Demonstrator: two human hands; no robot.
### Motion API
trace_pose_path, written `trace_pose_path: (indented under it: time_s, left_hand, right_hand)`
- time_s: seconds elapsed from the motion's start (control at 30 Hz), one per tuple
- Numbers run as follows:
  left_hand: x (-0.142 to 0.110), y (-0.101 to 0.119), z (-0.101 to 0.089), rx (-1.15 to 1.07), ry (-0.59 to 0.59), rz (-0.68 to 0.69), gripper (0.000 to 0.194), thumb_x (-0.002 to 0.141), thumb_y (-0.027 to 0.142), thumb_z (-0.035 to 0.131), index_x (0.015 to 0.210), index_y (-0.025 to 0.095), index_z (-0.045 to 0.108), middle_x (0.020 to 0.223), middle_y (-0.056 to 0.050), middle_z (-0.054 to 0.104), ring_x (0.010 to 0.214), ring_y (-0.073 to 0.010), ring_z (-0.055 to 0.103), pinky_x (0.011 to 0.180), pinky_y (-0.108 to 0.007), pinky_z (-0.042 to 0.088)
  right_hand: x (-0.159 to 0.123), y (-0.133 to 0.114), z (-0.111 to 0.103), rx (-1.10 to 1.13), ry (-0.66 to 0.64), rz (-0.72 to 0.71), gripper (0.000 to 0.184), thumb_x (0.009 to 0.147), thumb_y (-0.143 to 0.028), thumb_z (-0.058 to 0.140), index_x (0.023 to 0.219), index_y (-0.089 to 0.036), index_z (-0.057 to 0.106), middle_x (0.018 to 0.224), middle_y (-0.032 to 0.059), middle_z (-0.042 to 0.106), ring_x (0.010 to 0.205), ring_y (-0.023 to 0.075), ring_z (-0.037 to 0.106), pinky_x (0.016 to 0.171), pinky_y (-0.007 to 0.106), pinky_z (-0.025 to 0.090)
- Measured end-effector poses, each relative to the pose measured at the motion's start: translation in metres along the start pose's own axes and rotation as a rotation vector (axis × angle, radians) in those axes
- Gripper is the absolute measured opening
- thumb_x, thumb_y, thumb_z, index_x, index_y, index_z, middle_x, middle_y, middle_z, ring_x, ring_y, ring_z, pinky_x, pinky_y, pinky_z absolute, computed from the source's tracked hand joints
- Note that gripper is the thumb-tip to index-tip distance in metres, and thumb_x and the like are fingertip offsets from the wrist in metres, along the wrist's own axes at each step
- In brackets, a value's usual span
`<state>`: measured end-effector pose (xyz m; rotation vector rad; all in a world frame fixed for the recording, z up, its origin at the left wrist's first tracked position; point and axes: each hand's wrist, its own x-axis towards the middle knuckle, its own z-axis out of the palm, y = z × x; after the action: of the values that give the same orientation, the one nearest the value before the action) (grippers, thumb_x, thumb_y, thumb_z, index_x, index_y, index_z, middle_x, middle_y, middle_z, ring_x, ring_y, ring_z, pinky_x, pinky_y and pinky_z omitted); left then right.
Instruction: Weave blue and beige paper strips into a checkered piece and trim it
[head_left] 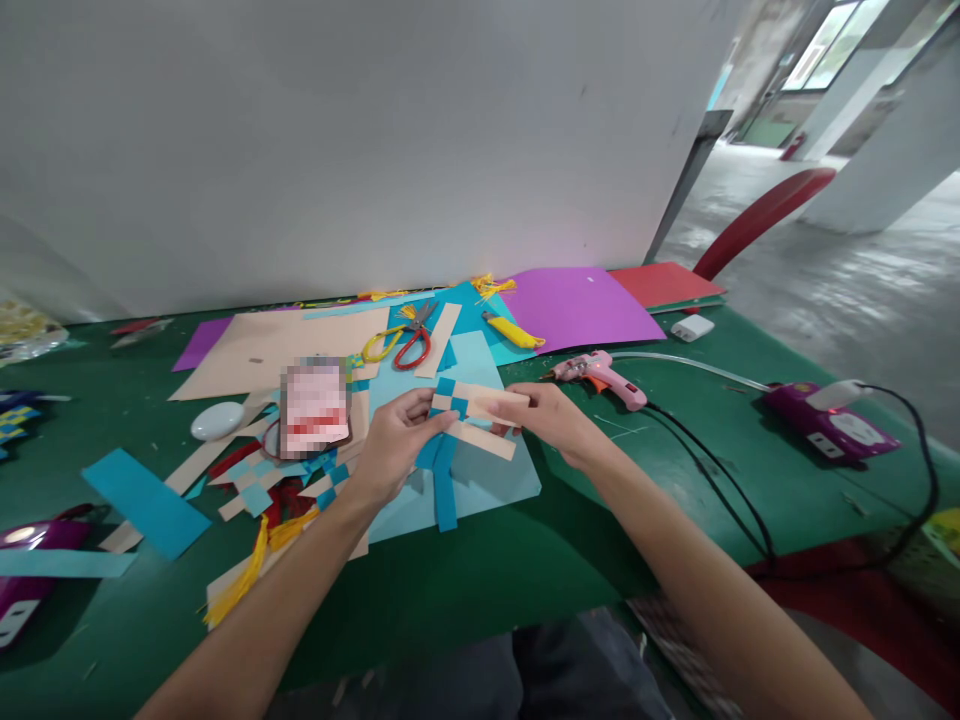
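Note:
Between my hands is a small weave of paper strips (458,405), blue and cream crossing in a checker pattern. My left hand (401,435) is closed on its left side, thumb on top. The fingers of my right hand (544,415) pinch the cream strips at the right. One cream strip (484,440) slants out below, and a blue strip (445,490) hangs toward me. Under the weave lies a light blue sheet (502,490). Scissors (409,335) with a red and a yellow handle and a yellow utility knife (514,330) lie just beyond.
On the right, a pink glue gun (600,375) trails its cord toward a purple power strip (829,420). Paper scraps, yellow tassels (259,570) and a phone-like blurred object (315,405) lie left. Purple card (581,305) lies at the back, before a grey panel (360,150).

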<state>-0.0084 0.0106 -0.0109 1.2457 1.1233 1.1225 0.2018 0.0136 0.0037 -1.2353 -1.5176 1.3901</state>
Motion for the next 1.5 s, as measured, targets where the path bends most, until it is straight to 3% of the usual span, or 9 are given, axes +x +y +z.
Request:
trace_pose_path:
  time_s: [0.27, 0.4, 0.5, 0.67, 0.8, 1.23, 1.5]
  left_hand:
    - [0.000, 0.003, 0.001, -0.064, 0.036, -0.024, 0.032, 0.066, 0.028, 0.081, 0.094, 0.018, 0.070, 0.090, -0.005, 0.073, 0.082, -0.0196, 0.067, 0.074, -0.028, 0.054]
    - [0.000, 0.001, 0.001, -0.072, 0.048, -0.020, 0.032, 0.066, 0.027, 0.081, 0.094, 0.018, 0.070, 0.092, -0.004, 0.072, 0.082, -0.0185, 0.067, 0.073, -0.026, 0.054]
    - [0.000, 0.001, 0.001, -0.069, 0.073, 0.001, 0.033, 0.067, 0.027, 0.080, 0.097, 0.018, 0.069, 0.096, -0.005, 0.072, 0.084, -0.0186, 0.066, 0.073, -0.027, 0.054]
    - [0.001, 0.001, 0.001, -0.002, 0.135, 0.049, 0.037, 0.066, 0.031, 0.080, 0.098, 0.017, 0.068, 0.099, -0.007, 0.072, 0.092, -0.0220, 0.066, 0.079, -0.030, 0.053]
    - [0.001, 0.001, 0.002, -0.002, 0.108, 0.039, 0.038, 0.066, 0.033, 0.079, 0.099, 0.018, 0.068, 0.100, -0.006, 0.072, 0.092, -0.0228, 0.066, 0.078, -0.031, 0.053]
    - [-0.003, 0.008, 0.007, 0.010, -0.040, 0.020, 0.052, 0.065, 0.033, 0.081, 0.113, 0.020, 0.062, 0.108, -0.006, 0.070, 0.099, -0.0236, 0.065, 0.083, -0.032, 0.054]
    - [0.000, 0.001, 0.004, -0.044, 0.041, 0.041, 0.056, 0.069, 0.027, 0.078, 0.121, 0.018, 0.057, 0.113, -0.008, 0.068, 0.103, -0.0231, 0.063, 0.087, -0.033, 0.052]
  right_hand:
    - [0.002, 0.005, 0.000, -0.029, 0.028, -0.041, 0.030, 0.073, -0.043, 0.068, 0.068, -0.013, 0.066, 0.066, 0.0047, 0.068, 0.058, 0.0111, 0.053, 0.055, 0.024, 0.037]
    - [0.002, 0.003, 0.000, -0.025, 0.022, -0.002, 0.033, 0.073, -0.046, 0.068, 0.080, -0.013, 0.070, 0.074, 0.0053, 0.070, 0.062, 0.0125, 0.054, 0.057, 0.024, 0.037]
    - [0.001, 0.003, 0.002, -0.011, -0.049, 0.054, 0.037, 0.073, -0.047, 0.068, 0.089, -0.014, 0.071, 0.081, 0.0058, 0.070, 0.069, 0.0146, 0.058, 0.061, 0.025, 0.040]
    - [0.001, 0.006, 0.004, -0.075, -0.185, 0.067, 0.029, 0.075, -0.041, 0.067, 0.073, -0.012, 0.071, 0.072, 0.0069, 0.070, 0.071, 0.0162, 0.060, 0.063, 0.025, 0.041]
    - [0.002, 0.008, 0.006, -0.082, -0.113, 0.029, 0.024, 0.076, -0.034, 0.064, 0.063, -0.014, 0.068, 0.068, 0.0065, 0.070, 0.065, 0.0142, 0.059, 0.060, 0.024, 0.040]
    - [0.004, 0.009, 0.004, -0.092, 0.015, 0.003, 0.020, 0.073, -0.029, 0.062, 0.061, -0.013, 0.067, 0.066, 0.0072, 0.069, 0.064, 0.0158, 0.061, 0.060, 0.026, 0.043]
    - [0.005, 0.007, 0.002, -0.019, -0.008, -0.016, 0.019, 0.074, -0.029, 0.063, 0.062, -0.014, 0.065, 0.062, 0.0044, 0.067, 0.059, 0.0127, 0.058, 0.057, 0.025, 0.041]
